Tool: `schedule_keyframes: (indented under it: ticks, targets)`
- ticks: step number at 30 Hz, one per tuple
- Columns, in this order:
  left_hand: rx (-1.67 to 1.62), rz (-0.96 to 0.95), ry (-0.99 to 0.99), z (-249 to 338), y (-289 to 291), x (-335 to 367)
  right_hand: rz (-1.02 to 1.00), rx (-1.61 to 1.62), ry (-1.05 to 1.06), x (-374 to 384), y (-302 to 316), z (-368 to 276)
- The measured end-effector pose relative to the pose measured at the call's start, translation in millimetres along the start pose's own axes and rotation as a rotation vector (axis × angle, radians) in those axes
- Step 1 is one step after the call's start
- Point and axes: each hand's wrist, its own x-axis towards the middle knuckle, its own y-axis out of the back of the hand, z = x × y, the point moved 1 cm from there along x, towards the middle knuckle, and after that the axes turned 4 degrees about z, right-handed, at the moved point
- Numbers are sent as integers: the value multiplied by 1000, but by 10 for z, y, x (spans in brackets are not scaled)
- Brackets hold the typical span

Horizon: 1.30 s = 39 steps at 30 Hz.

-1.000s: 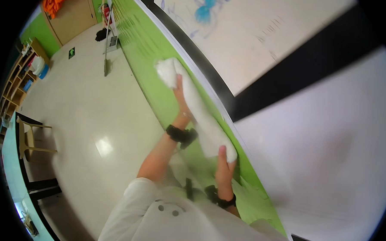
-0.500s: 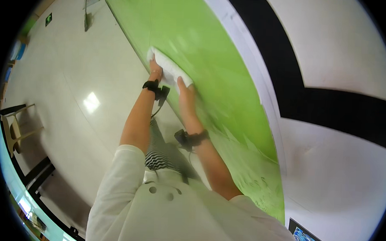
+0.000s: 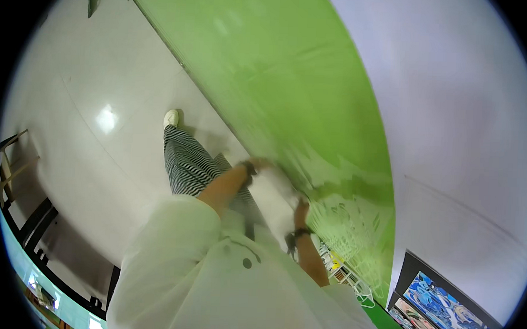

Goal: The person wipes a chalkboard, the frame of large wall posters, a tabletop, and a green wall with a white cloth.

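A white cloth (image 3: 281, 184), smeared by motion, lies against the glossy green lower part of the wall (image 3: 302, 84), close in front of my body. At its left end is my left hand (image 3: 262, 163), blurred, with its fingers mostly hidden. My right hand (image 3: 301, 211) grips the cloth's other end, fingers bent over it. Both wrists wear black straps with small devices. Pale, wet-looking streaks (image 3: 349, 227) mark the green surface beside my right arm.
White wall (image 3: 459, 132) rises beyond the green band. Framed colourful pictures (image 3: 445, 308) are at the lower right, near a white rack (image 3: 347, 277) with small items. Pale tiled floor (image 3: 102, 81) stretches left, with a chair (image 3: 10, 165) at the far left. My white shoe (image 3: 171, 118) stands on it.
Both hands have moved with the cloth along the green wall, rightward and closer to my body. My view has shifted too; the pictures and rack show more, and my shoe has appeared.
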Motion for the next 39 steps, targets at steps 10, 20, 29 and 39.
schedule_keyframes:
  ticks: [10,20,29,39]
  targets:
    - [-305,-348,274,2080,-525,-82,-321,-175,-387,-1230,752,1200]
    - [-293,710,707,-466,2808,-2450,-98,914,-320,1390,-220,-2589]
    - [-633,1401,88,2501,6310,-2268,49,1608,-347,3319,2674,-4505]
    - [-367,828,67,3320,5861,-2359,849,1284,-323,2673,3776,-4010]
